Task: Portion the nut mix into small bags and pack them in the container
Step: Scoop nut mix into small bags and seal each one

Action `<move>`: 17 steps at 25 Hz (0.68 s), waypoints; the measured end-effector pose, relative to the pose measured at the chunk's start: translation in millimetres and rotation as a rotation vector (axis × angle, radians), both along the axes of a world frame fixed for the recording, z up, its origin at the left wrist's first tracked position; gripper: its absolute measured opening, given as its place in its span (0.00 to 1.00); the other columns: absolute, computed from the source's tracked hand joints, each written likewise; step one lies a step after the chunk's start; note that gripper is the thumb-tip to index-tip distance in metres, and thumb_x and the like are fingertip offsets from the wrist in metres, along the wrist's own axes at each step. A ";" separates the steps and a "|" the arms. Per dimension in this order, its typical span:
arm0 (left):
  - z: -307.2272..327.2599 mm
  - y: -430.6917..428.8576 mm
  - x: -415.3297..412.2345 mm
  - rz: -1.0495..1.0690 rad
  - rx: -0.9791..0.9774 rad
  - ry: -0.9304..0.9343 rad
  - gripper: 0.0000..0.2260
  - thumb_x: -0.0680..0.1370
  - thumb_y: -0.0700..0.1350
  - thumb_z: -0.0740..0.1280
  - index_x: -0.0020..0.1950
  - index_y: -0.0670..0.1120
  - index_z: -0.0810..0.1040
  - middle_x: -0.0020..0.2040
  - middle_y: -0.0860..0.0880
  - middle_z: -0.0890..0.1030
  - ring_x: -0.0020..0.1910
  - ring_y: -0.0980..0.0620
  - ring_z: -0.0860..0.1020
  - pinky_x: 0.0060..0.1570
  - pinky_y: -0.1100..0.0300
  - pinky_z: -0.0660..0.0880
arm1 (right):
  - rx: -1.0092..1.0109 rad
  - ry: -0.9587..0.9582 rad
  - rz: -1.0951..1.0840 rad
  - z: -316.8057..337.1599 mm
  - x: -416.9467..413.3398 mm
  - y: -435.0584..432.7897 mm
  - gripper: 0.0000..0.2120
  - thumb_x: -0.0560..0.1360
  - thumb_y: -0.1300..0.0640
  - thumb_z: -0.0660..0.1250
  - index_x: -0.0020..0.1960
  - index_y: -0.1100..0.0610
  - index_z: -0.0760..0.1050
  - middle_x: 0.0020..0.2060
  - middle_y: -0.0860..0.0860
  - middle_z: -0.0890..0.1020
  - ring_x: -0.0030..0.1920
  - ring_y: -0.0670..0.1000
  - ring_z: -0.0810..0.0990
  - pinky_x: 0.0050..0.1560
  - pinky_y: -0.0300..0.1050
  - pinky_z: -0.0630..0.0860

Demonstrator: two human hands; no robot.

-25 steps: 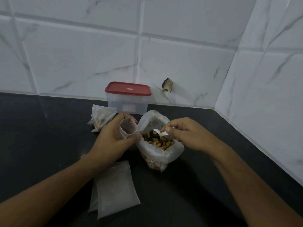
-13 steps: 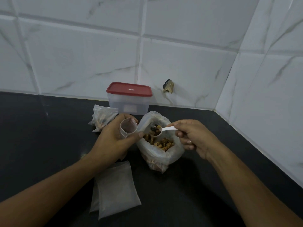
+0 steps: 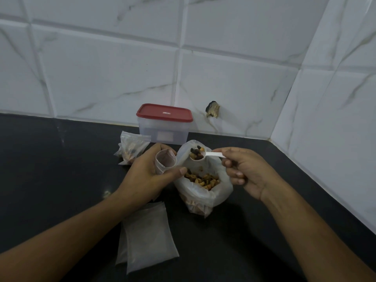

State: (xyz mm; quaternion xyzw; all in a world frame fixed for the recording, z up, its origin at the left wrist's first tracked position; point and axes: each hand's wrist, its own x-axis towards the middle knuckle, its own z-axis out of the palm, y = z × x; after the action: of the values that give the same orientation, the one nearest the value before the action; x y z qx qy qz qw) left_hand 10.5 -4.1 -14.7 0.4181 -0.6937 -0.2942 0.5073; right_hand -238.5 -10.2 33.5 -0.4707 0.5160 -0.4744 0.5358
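You've lifted loaded scoop (image 3: 204,155) from nut mix bag (image 3: 205,193), centre frame, pinched in right hand (image 3: 247,174); left hand (image 3: 145,179) curled round open small bag (image 3: 165,163), pour next

The left hand (image 3: 145,176) grips a small bag (image 3: 165,162) with its mouth held open. Just right of it, the right hand (image 3: 247,173) pinches a white scoop (image 3: 201,155) heaped with nuts, above the large nut-mix bag (image 3: 203,186) between both hands. Beyond the left hand stands a red-lidded container (image 3: 164,124).
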 end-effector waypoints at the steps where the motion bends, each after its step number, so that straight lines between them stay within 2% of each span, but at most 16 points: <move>1: -0.2 -0.2 -0.2 0.003 -0.001 0.003 0.14 0.74 0.50 0.78 0.57 0.53 0.79 0.52 0.58 0.82 0.54 0.60 0.80 0.50 0.62 0.80 | -0.009 -0.050 0.012 1.6 1.5 1.2 0.13 0.85 0.60 0.60 0.59 0.62 0.82 0.31 0.49 0.73 0.23 0.43 0.61 0.20 0.35 0.58; 4: -0.9 -0.2 -1.1 -0.001 -0.007 0.014 0.14 0.74 0.49 0.78 0.56 0.52 0.79 0.52 0.58 0.83 0.54 0.60 0.81 0.50 0.63 0.80 | -0.049 -0.162 0.090 8.2 9.0 7.3 0.13 0.85 0.59 0.60 0.58 0.61 0.82 0.32 0.49 0.72 0.23 0.43 0.60 0.21 0.35 0.57; 7: -0.6 -0.2 -1.9 -0.028 -0.001 0.026 0.15 0.74 0.48 0.78 0.58 0.52 0.80 0.52 0.60 0.83 0.53 0.60 0.82 0.49 0.65 0.80 | -0.099 -0.138 0.217 11.7 21.7 15.8 0.14 0.85 0.57 0.60 0.54 0.56 0.86 0.32 0.48 0.72 0.24 0.43 0.59 0.22 0.36 0.55; 10: -1.7 -2.3 -2.4 -0.036 -0.005 0.029 0.14 0.74 0.46 0.78 0.58 0.50 0.80 0.52 0.54 0.84 0.52 0.56 0.83 0.52 0.56 0.82 | -0.163 0.102 0.270 9.6 36.7 24.6 0.14 0.85 0.56 0.61 0.53 0.52 0.86 0.32 0.48 0.73 0.24 0.44 0.60 0.22 0.36 0.57; 12: -2.9 -4.3 -2.0 -0.023 -0.014 0.002 0.13 0.74 0.47 0.78 0.56 0.50 0.81 0.51 0.52 0.84 0.51 0.54 0.83 0.52 0.50 0.82 | -0.245 0.316 0.245 6.1 45.3 28.2 0.12 0.85 0.56 0.62 0.53 0.50 0.85 0.33 0.45 0.77 0.25 0.42 0.68 0.24 0.34 0.64; 14: -4.2 -6.0 -1.4 -0.030 -0.007 0.002 0.13 0.74 0.50 0.78 0.55 0.50 0.81 0.51 0.51 0.84 0.51 0.52 0.84 0.52 0.46 0.83 | -0.393 0.518 0.234 1.9 50.9 30.1 0.11 0.84 0.56 0.64 0.56 0.48 0.85 0.39 0.41 0.83 0.36 0.39 0.81 0.36 0.33 0.76; 16: -4.4 -5.0 -1.3 -0.033 -0.008 0.008 0.16 0.73 0.55 0.78 0.55 0.51 0.80 0.51 0.51 0.84 0.51 0.52 0.84 0.51 0.47 0.83 | -0.530 0.702 0.241 -2.8 52.7 29.6 0.10 0.83 0.55 0.66 0.58 0.46 0.85 0.48 0.41 0.85 0.48 0.40 0.83 0.48 0.36 0.79; 17: -4.3 -4.4 -1.4 -0.029 -0.015 0.005 0.17 0.72 0.58 0.78 0.55 0.52 0.80 0.51 0.52 0.84 0.51 0.53 0.84 0.50 0.48 0.84 | -0.589 0.783 0.230 -3.6 52.7 29.7 0.10 0.83 0.55 0.67 0.59 0.46 0.85 0.50 0.41 0.84 0.49 0.40 0.82 0.49 0.36 0.78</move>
State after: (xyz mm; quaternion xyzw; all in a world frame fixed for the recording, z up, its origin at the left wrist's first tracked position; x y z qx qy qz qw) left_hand 9.1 -8.6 -19.1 0.4036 -0.7004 -0.2975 0.5079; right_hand -185.8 19.5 29.9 -0.7986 0.4672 -0.3255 0.1951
